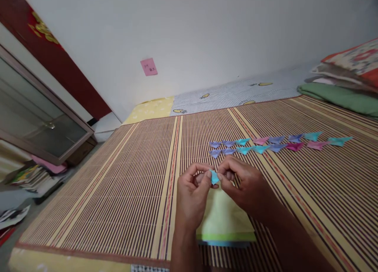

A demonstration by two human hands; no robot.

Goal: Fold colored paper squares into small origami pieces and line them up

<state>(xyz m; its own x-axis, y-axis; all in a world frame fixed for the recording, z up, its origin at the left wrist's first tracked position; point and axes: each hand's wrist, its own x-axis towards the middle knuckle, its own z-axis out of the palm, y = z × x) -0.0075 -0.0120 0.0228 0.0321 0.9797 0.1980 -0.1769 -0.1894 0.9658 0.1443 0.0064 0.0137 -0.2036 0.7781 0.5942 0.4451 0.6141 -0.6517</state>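
Observation:
A small piece of folded light-blue paper (214, 177) is pinched between both hands, above the mat. My left hand (193, 193) has its thumb and fingers closed on the paper's left side. On the right side, my right hand (240, 181) grips it between thumb and forefinger. Below the hands lies a stack of paper sheets (226, 221), yellow-green on top with green and blue edges beneath. Beyond the hands, two rows of small folded paper pieces (260, 149) in blue, purple and pink rest on the mat. The fingers partly cover the held paper.
A striped bamboo mat (118, 193) covers the bed. Folded bedding (339, 95) is piled at the far right. A pink note (149, 67) is stuck on the wall. At left stand a glass-panelled door (35, 106) and a pile of books (32, 177).

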